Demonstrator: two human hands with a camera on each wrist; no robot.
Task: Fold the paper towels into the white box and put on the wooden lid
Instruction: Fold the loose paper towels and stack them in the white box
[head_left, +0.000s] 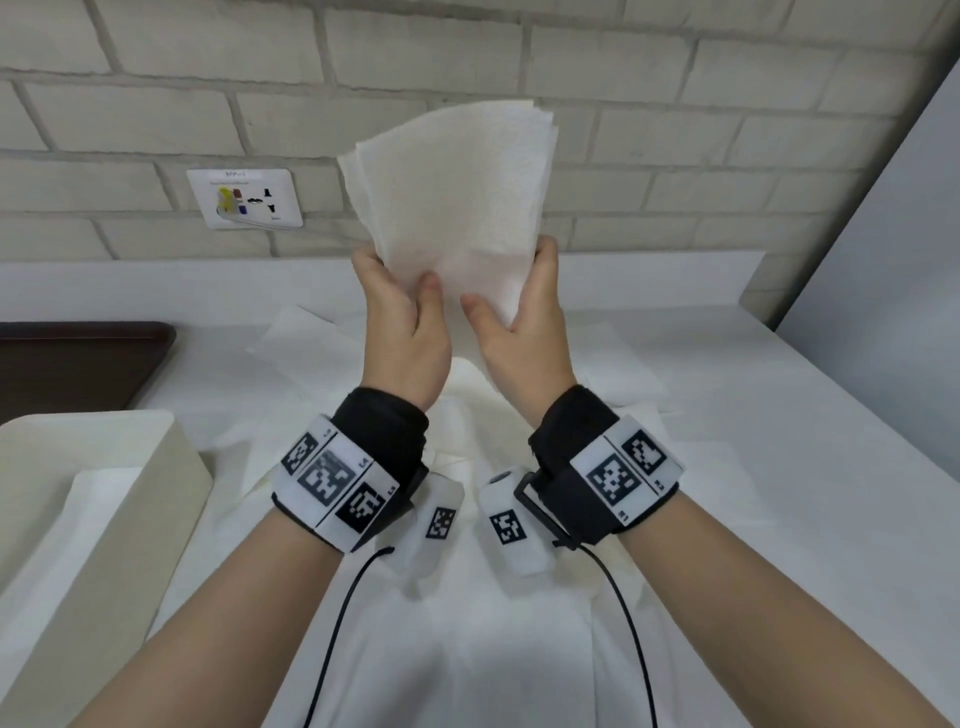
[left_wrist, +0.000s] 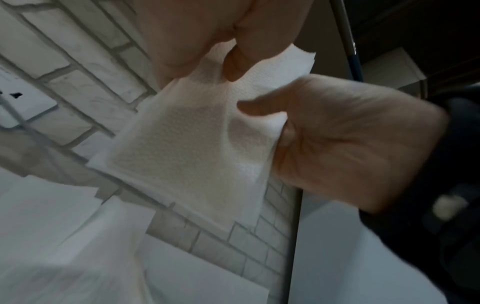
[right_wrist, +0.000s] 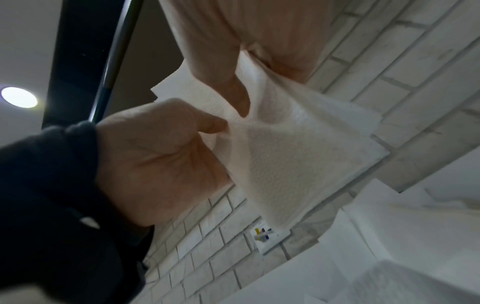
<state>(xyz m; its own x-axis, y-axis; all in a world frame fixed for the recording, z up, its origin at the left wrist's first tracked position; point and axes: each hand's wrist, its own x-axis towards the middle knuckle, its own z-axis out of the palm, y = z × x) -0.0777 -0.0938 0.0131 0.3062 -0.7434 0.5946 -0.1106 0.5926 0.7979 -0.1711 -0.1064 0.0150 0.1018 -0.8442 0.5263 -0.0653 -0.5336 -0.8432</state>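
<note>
I hold a folded stack of white paper towels (head_left: 457, 208) upright in the air in front of the brick wall. My left hand (head_left: 408, 306) pinches its lower left corner, thumb on the near face. At the lower right edge my right hand (head_left: 522, 319) grips it the same way. The wrist views show the stack (left_wrist: 187, 148) (right_wrist: 298, 160) pinched between thumbs and fingers of both hands. The white box (head_left: 171, 467) stands at the lower left with a towel lying in it. Behind the box lies the dark wooden lid (head_left: 78, 358).
Loose paper towels (head_left: 301, 332) lie spread over the white table under and beyond my hands. A wall socket plate (head_left: 244, 200) sits on the brick wall at the back. A grey panel (head_left: 883, 234) bounds the table on the right.
</note>
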